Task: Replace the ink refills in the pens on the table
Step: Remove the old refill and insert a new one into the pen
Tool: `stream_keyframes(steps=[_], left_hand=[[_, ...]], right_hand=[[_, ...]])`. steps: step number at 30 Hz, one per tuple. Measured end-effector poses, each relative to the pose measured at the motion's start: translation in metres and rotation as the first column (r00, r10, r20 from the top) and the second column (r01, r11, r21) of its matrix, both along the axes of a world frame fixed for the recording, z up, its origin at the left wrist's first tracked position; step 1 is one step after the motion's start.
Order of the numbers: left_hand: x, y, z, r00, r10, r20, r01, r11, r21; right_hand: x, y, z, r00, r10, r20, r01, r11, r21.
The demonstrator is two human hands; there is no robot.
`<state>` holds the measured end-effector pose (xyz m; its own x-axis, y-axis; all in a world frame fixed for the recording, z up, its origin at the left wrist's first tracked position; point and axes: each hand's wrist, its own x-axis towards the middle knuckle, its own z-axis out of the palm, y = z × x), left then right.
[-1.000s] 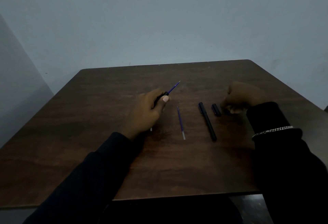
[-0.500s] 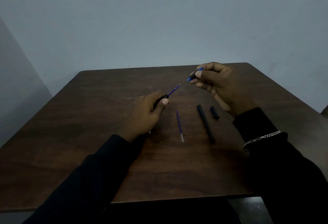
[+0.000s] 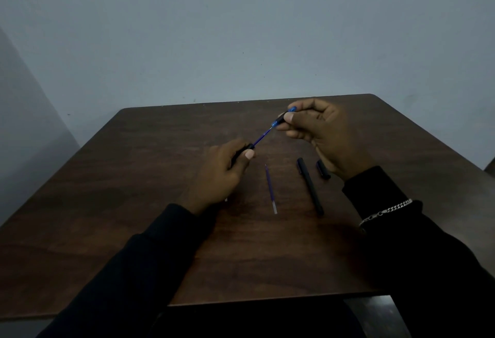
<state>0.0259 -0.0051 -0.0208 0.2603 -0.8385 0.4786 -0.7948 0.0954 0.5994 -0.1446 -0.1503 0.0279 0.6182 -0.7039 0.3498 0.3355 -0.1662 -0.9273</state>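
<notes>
My left hand [image 3: 219, 174] grips a black pen barrel [image 3: 242, 151] from which a blue ink refill [image 3: 262, 136] sticks out, pointing up and right. My right hand [image 3: 318, 134] pinches a small blue-and-black tip piece [image 3: 282, 118] right at the free end of that refill. On the brown table [image 3: 134, 217] lie a loose blue refill [image 3: 270, 189] with a pale end, a whole black pen [image 3: 310, 186] and a short black cap [image 3: 323, 169] partly under my right wrist.
The table's far edge meets a plain pale wall. A chain bracelet [image 3: 385, 213] sits on my right wrist. The near table edge is partly hidden by my dark sleeves.
My right hand rose from the table beside the cap with the small tip piece and has brought it to the end of the refill. My left hand stayed in place.
</notes>
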Motion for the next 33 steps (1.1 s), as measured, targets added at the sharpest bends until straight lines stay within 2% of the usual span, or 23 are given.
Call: stream_keyframes(steps=[16,20,33], left_hand=[[-0.003,0.004,0.004,0.998,-0.017,0.056,0.016,1.0,0.017],[0.0,0.003,0.003,1.0,-0.014,0.026,0.015,1.0,-0.012],[0.006,0.0,-0.004,0.996,-0.029,0.084,0.03,0.999,-0.011]], right_hand=[[0.001,0.005,-0.002,0.996,0.041,-0.076,-0.044,0.998,-0.041],[0.0,0.006,0.0,0.996,0.041,-0.085,-0.045,0.998,-0.051],[0.006,0.015,-0.008,0.979,0.06,-0.197,-0.094,0.982,-0.167]])
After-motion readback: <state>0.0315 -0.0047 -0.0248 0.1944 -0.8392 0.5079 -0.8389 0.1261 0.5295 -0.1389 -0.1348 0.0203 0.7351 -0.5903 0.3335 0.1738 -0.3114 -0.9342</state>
